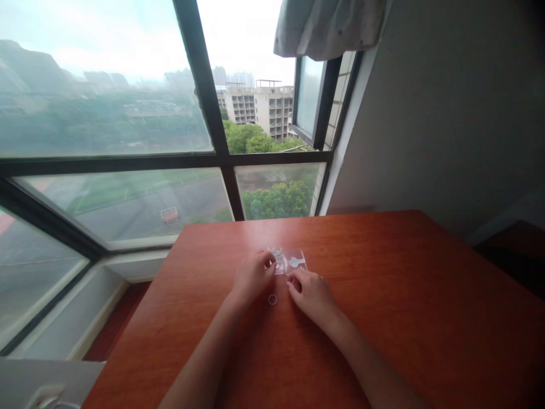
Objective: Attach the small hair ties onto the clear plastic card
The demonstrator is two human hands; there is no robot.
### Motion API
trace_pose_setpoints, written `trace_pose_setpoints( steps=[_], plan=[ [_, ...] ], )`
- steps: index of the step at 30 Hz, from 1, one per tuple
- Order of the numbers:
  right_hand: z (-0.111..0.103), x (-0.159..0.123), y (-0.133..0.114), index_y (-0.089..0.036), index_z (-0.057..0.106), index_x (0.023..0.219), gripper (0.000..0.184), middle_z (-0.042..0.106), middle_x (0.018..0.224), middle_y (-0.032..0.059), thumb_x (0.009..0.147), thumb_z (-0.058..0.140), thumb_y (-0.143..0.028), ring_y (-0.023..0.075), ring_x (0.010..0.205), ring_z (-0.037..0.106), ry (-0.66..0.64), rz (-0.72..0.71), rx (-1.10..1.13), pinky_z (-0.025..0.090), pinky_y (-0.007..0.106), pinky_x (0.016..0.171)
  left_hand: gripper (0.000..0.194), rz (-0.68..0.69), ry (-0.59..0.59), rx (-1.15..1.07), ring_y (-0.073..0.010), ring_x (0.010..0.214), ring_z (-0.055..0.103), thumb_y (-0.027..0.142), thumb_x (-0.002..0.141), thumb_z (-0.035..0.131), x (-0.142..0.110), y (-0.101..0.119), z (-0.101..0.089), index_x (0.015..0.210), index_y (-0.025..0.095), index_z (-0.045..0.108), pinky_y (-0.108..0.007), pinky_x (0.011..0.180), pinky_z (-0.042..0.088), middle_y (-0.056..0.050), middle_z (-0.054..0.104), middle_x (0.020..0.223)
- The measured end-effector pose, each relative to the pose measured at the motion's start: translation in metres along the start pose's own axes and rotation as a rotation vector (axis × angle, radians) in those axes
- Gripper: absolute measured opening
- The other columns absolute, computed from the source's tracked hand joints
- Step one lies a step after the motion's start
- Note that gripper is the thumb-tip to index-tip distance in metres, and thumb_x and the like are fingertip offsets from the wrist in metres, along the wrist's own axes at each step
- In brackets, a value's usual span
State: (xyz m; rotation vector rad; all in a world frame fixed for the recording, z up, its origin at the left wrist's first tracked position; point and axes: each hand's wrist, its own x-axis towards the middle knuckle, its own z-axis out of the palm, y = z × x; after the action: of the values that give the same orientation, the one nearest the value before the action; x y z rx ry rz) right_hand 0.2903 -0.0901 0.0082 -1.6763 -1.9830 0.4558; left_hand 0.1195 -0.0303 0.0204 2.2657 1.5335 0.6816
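A small clear plastic bag or case (300, 257) lies on the wooden table (383, 272), with a pale, keyhole-shaped piece visible on it. Beside it on the left is a cluster of small shiny pieces (276, 253), partly covered by my fingers. My left hand (254, 275) is at these pieces with thumb and fingertips pinched together; what is between them is too small to make out. Close to the bag's lower edge, my right hand (313, 291) has its fingers curled into a pinch, contents hidden. A thin silvery ring (269, 300) rests on the tabletop between my wrists.
Large windows with a dark frame (221, 130) stand beyond the table's far edge, one pane swung outward. A grey curtain (327, 28) hangs at the top. The wall (409, 125) rises at the right, and a white ledge (140, 264) runs along the left.
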Motion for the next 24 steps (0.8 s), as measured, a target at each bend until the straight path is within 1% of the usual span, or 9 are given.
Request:
trace_pose_setpoints(
  steps=[6,11,14,17,24],
  plan=[
    [0.002,-0.001,0.0,-0.022,0.064,0.079,0.008,0.068,0.075,0.0,0.082,0.057,-0.019,0.0144,0.069,0.06,-0.046,-0.021,0.01,0.036,0.023,0.064,0.01,-0.007,0.043,-0.011,-0.0128,0.067,0.056,0.02,0.08,0.057,0.001,-0.004,-0.005,0.077,0.019,0.066,-0.023,0.063,0.037,-0.001,0.065,0.077],
    [0.01,-0.005,-0.006,-0.022,0.064,0.079,0.008,0.069,0.078,-0.0002,0.083,0.058,-0.019,0.0138,0.071,0.06,-0.085,-0.085,0.028,0.035,0.023,0.063,0.01,-0.015,0.079,-0.013,-0.013,0.068,0.057,0.021,0.081,0.056,0.002,-0.007,-0.011,0.079,0.019,0.066,-0.023,0.062,0.038,-0.002,0.066,0.078],
    [0.015,-0.007,-0.01,-0.022,0.065,0.08,0.006,0.069,0.079,-0.0005,0.084,0.061,-0.025,0.0142,0.071,0.06,-0.088,-0.105,0.02,0.034,0.023,0.062,0.01,-0.03,0.081,-0.011,-0.0134,0.069,0.057,0.021,0.08,0.056,0.002,-0.007,-0.013,0.079,0.019,0.066,-0.023,0.064,0.039,-0.002,0.066,0.078],
    [0.017,-0.009,-0.012,-0.023,0.065,0.08,0.008,0.069,0.079,-0.0012,0.085,0.062,-0.029,0.0143,0.071,0.061,-0.084,-0.117,0.017,0.033,0.023,0.062,0.01,-0.044,0.079,-0.013,-0.014,0.071,0.058,0.021,0.08,0.057,0.002,-0.005,-0.014,0.08,0.019,0.067,-0.024,0.065,0.039,-0.002,0.066,0.078],
    [0.016,-0.008,-0.011,-0.024,0.067,0.082,0.007,0.069,0.081,-0.0006,0.085,0.06,-0.026,0.0143,0.073,0.061,-0.113,-0.125,0.011,0.035,0.023,0.064,0.01,-0.035,0.09,-0.019,-0.0144,0.072,0.058,0.022,0.081,0.057,0.002,-0.005,-0.013,0.08,0.02,0.067,-0.024,0.066,0.04,-0.002,0.066,0.079]
  ],
)
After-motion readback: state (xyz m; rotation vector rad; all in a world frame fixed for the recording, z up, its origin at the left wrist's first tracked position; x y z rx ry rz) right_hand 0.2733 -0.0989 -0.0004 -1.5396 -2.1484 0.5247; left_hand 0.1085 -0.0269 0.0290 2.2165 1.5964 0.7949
